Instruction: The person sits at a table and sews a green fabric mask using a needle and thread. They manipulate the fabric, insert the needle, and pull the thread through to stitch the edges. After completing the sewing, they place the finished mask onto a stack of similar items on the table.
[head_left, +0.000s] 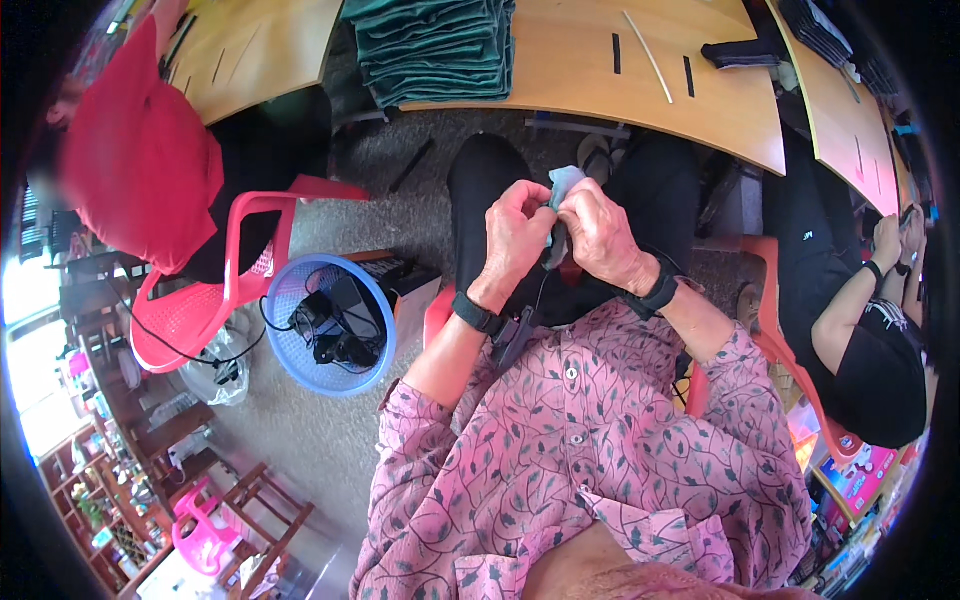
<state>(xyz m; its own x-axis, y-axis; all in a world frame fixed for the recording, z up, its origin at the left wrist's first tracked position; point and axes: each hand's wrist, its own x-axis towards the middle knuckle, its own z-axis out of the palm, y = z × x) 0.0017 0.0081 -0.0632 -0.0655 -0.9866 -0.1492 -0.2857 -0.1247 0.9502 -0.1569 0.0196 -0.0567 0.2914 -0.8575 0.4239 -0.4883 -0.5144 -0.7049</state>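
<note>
Over my lap, both my hands are raised close together around a small piece of pale blue-green fabric (pixel 563 182) with a darker lower part. My left hand (pixel 518 230) pinches the piece from the left, its fingertips near those of my right hand. My right hand (pixel 600 230) grips it from the right, thumb and fingers bent over it. The fingers partly hide the piece. A dark band with a small black device sits on each wrist.
A wooden table (pixel 560 90) ahead bears folded dark green cloths (pixel 430 50). To my left are a blue basket (pixel 280 340) of black electronics and a person in red (pixel 140 170) on a pink chair (pixel 160 330). A person in black (pixel 870 390) sits on my right.
</note>
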